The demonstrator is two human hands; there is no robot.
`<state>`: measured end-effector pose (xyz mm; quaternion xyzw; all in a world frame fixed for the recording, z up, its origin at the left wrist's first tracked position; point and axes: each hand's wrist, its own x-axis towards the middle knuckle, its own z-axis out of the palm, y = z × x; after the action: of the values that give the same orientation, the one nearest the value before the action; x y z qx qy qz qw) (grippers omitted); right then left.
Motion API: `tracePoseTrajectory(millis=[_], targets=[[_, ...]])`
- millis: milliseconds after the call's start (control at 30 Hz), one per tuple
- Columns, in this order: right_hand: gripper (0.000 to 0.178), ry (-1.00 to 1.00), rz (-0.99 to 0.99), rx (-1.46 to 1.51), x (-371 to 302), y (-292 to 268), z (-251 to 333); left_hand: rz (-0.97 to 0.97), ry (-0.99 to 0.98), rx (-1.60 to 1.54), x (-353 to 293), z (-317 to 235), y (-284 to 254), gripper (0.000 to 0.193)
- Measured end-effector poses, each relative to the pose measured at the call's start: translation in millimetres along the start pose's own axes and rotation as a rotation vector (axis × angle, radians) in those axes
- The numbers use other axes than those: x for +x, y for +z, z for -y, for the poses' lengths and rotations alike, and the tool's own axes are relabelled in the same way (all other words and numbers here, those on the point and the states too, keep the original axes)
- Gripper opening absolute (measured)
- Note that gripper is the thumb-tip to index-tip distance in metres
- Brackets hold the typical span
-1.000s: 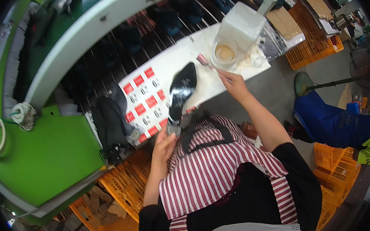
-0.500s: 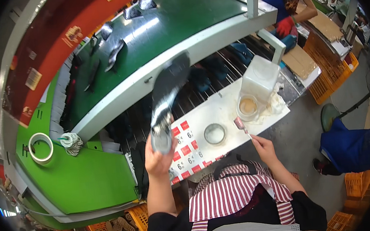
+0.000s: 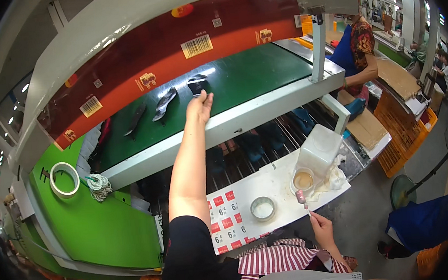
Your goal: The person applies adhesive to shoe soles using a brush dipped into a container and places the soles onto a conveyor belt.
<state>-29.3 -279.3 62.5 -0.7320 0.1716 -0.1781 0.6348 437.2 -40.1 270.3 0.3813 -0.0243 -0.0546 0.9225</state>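
Observation:
My left hand [image 3: 199, 109] reaches out over the green belt [image 3: 250, 73], its fingers apart at the near edge of a dark, glossy, sole-like shoe piece [image 3: 198, 84]. Two more dark shoe pieces lie to its left, a shiny curved one [image 3: 165, 103] and a slimmer one [image 3: 136, 120]. My right hand [image 3: 323, 227] is closed around the thin handle of a small brush [image 3: 301, 197] with a pinkish head. That head is just in front of a small cup of tan liquid [image 3: 303, 180]. A round glass dish [image 3: 263, 208] stands on the white board [image 3: 284, 217].
Beside the cup is a translucent plastic container [image 3: 318, 148] with crumpled white cloth [image 3: 336, 177]. Red printed sheeting [image 3: 174, 53] hangs over the belt. A tape roll [image 3: 64, 180] and string bundle [image 3: 100, 187] are at left. A co-worker [image 3: 357, 48] is at right.
My left hand has gone from above the board, where it held the dark sole-like piece, forward to the belt, where such a piece now lies. The brush has moved down slightly.

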Motion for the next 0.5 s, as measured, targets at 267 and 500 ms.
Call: tracePoseTrajectory(millis=[267,500], targets=[[0.026,-0.044,-0.059,-0.162,12.3,-16.7,6.4,-0.012,0.106,0.295,-49.0,-2.4,10.2,0.027],[0.024,-0.171,-0.048,-0.528,75.2,-25.6,5.8,0.312,0.241,0.694,-220.0,-29.1,0.3,0.053]])
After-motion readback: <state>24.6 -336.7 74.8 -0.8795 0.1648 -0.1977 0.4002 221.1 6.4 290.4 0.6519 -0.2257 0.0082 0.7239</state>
